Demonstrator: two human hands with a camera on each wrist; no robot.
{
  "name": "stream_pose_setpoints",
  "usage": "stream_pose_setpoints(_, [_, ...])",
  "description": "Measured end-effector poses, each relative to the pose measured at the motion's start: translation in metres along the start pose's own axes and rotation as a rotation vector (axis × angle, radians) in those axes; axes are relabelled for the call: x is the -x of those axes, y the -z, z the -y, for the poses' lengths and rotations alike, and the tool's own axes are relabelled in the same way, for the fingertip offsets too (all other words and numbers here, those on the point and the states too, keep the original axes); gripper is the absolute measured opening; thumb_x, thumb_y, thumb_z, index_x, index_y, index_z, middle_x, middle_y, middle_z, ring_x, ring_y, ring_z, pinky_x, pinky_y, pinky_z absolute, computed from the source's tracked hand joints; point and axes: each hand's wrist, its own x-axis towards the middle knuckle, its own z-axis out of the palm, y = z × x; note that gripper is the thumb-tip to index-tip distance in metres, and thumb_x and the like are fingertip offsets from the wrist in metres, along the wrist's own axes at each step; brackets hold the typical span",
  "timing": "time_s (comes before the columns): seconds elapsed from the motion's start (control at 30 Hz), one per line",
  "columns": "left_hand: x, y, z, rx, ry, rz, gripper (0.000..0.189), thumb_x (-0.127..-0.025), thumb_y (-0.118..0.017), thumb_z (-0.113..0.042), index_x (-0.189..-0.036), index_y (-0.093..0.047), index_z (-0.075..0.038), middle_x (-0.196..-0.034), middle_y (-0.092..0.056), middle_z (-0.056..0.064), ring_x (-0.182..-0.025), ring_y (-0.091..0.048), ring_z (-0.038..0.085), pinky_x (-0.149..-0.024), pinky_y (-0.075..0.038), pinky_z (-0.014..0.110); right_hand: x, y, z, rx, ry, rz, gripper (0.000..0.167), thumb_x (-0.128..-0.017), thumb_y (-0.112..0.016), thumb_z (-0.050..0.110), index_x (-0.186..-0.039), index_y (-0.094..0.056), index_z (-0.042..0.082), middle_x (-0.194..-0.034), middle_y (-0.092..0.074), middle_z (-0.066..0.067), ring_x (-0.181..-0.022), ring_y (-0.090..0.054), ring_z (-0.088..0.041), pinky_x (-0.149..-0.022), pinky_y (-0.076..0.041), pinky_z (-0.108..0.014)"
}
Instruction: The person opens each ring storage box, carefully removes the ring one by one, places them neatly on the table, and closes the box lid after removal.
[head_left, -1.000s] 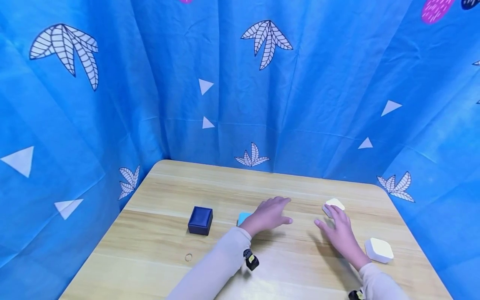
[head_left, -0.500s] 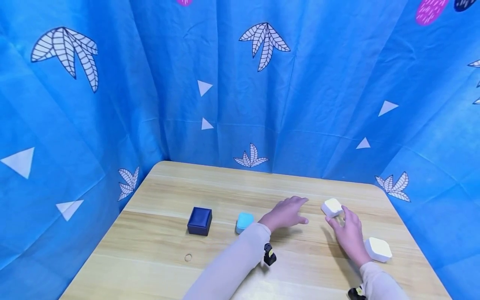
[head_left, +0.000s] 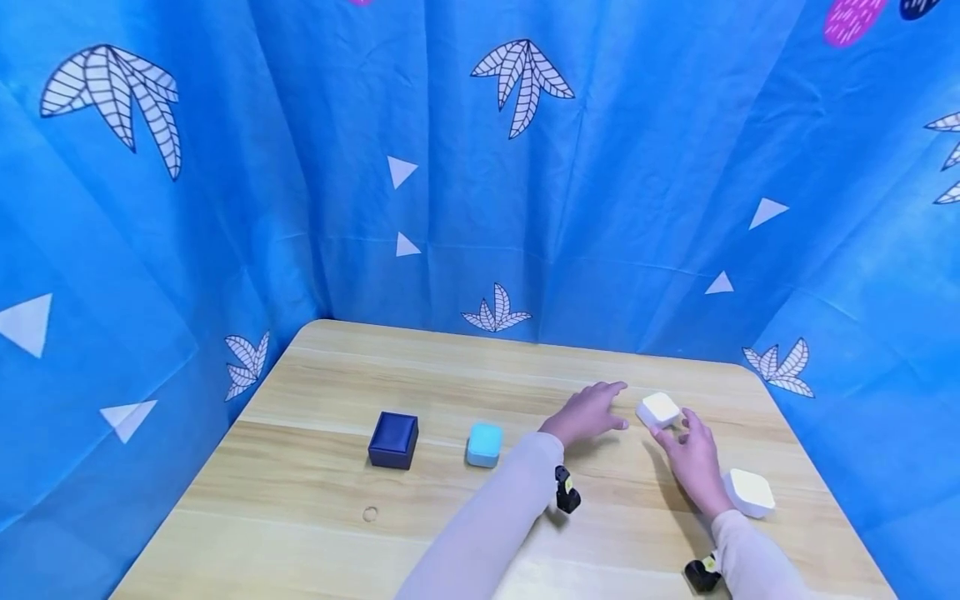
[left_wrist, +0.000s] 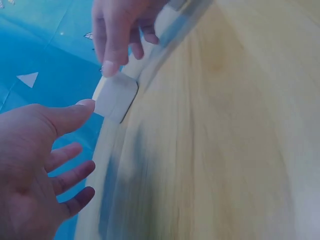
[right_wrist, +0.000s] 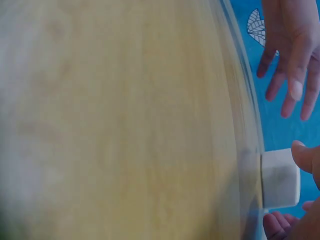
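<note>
Farther white box sits back right on the worktop; the right hand's grip spans its near corner, pinching or not I cannot tell. The left hand, wide and empty, has moved closer, putting both hands near it.

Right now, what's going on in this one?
A person's right hand is at the farther white box, thumb and fingers near its corner; whether it grips is unclear. The left hand, fingers loosely extended, is beside that box without touching it. A second white box, a light blue box, a dark blue box and a thin ring lie apart on the wooden table.
</note>
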Motion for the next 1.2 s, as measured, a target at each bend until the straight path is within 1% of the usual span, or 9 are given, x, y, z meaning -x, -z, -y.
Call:
stream_pose_setpoints(0.17, [-0.01, -0.007, 0.003, 0.123, 0.002, 0.024, 0.071, -0.093, -0.072, -0.037, -0.155, -0.038, -0.03, -0.146, -0.054, -0.006, -0.133, -0.052, 0.014, -0.111, -0.044, 0.037, -0.005, -0.007, -0.003, -0.019, -0.003, 0.011, 0.089, -0.099, -0.064, 0.038, -0.157, -0.014, -0.007, -0.148, -0.033, -0.038, -0.125, -0.048, -0.051, -0.101, -0.048, -0.059])
stream_pose_setpoints(0.33, [-0.022, -0.014, 0.004, 0.165, -0.023, 0.022, 0.072, -0.091, -0.074, -0.033, -0.154, -0.04, -0.028, -0.144, -0.057, -0.005, -0.131, -0.053, 0.015, -0.111, -0.044, 0.037, -0.011, -0.008, -0.005, -0.034, 0.003, 0.006, 0.091, -0.097, -0.066, 0.039, -0.156, -0.015, -0.008, -0.147, -0.035, -0.04, -0.124, -0.05, -0.051, -0.101, -0.048, -0.059])
stream_pose_setpoints(0.43, [-0.029, -0.019, 0.002, 0.145, -0.036, 0.027, 0.072, -0.091, -0.074, -0.035, -0.154, -0.04, -0.028, -0.144, -0.058, -0.006, -0.132, -0.053, 0.016, -0.113, -0.041, 0.04, -0.013, -0.006, -0.006, -0.035, -0.003, -0.006, 0.089, -0.097, -0.067, 0.035, -0.155, -0.017, -0.009, -0.146, -0.038, -0.04, -0.122, -0.051, -0.05, -0.1, -0.048, -0.058])
stream_pose_setpoints(0.57, [-0.036, -0.023, 0.002, 0.096, -0.03, 0.021, 0.071, -0.09, -0.074, -0.038, -0.153, -0.042, -0.032, -0.142, -0.058, -0.012, -0.132, -0.051, 0.013, -0.114, -0.037, 0.042, -0.015, -0.005, -0.006, -0.046, -0.007, -0.012, 0.087, -0.097, -0.067, 0.035, -0.156, -0.018, -0.008, -0.144, -0.042, -0.037, -0.121, -0.053, -0.048, -0.1, -0.049, -0.056])
stream_pose_setpoints(0.7, [-0.042, -0.025, 0.001, 0.063, -0.037, 0.017, 0.07, -0.09, -0.072, -0.044, -0.153, -0.042, -0.033, -0.141, -0.059, -0.015, -0.129, -0.052, 0.012, -0.109, -0.036, 0.037, -0.018, -0.006, -0.004, -0.051, -0.005, -0.026, 0.087, -0.097, -0.068, 0.035, -0.155, -0.02, -0.007, -0.143, -0.046, -0.035, -0.121, -0.053, -0.046, -0.101, -0.047, -0.056])
stream_pose_setpoints(0.83, [-0.043, -0.025, 0.0, 0.031, -0.034, 0.002, 0.072, -0.087, -0.071, -0.054, -0.151, -0.045, -0.033, -0.14, -0.059, -0.017, -0.125, -0.054, 0.012, -0.103, -0.036, 0.032, -0.02, -0.008, -0.003, -0.057, -0.006, -0.027, 0.089, -0.095, -0.069, 0.038, -0.155, -0.021, -0.007, -0.142, -0.047, -0.034, -0.121, -0.053, -0.046, -0.102, -0.046, -0.056])
stream_pose_setpoints(0.9, [-0.043, -0.027, 0.0, 0.029, -0.032, -0.012, 0.071, -0.086, -0.071, -0.055, -0.149, -0.048, -0.033, -0.139, -0.06, -0.018, -0.123, -0.055, 0.011, -0.101, -0.035, 0.031, -0.021, -0.009, -0.003, -0.059, -0.011, -0.025, 0.089, -0.095, -0.069, 0.04, -0.155, -0.023, -0.006, -0.142, -0.048, -0.033, -0.121, -0.053, -0.045, -0.101, -0.047, -0.056])
stream_pose_setpoints(1.03, [-0.044, -0.033, 0.002, 0.056, -0.039, -0.05, 0.06, -0.088, -0.073, -0.049, -0.143, -0.054, -0.036, -0.132, -0.064, -0.021, -0.118, -0.056, 0.008, -0.099, -0.033, 0.029, -0.022, -0.009, -0.005, -0.075, -0.009, -0.032, 0.084, -0.095, -0.069, 0.04, -0.154, -0.028, -0.005, -0.14, -0.05, -0.032, -0.12, -0.053, -0.044, -0.1, -0.048, -0.055])
stream_pose_setpoints(1.2, [-0.045, -0.044, 0.006, 0.108, -0.049, -0.107, 0.049, -0.089, -0.074, -0.042, -0.136, -0.06, -0.037, -0.122, -0.068, -0.022, -0.115, -0.057, 0.005, -0.098, -0.031, 0.026, -0.021, -0.008, -0.008, -0.09, -0.008, -0.038, 0.073, -0.097, -0.068, 0.028, -0.152, -0.032, -0.004, -0.139, -0.051, -0.031, -0.12, -0.053, -0.043, -0.101, -0.046, -0.054])
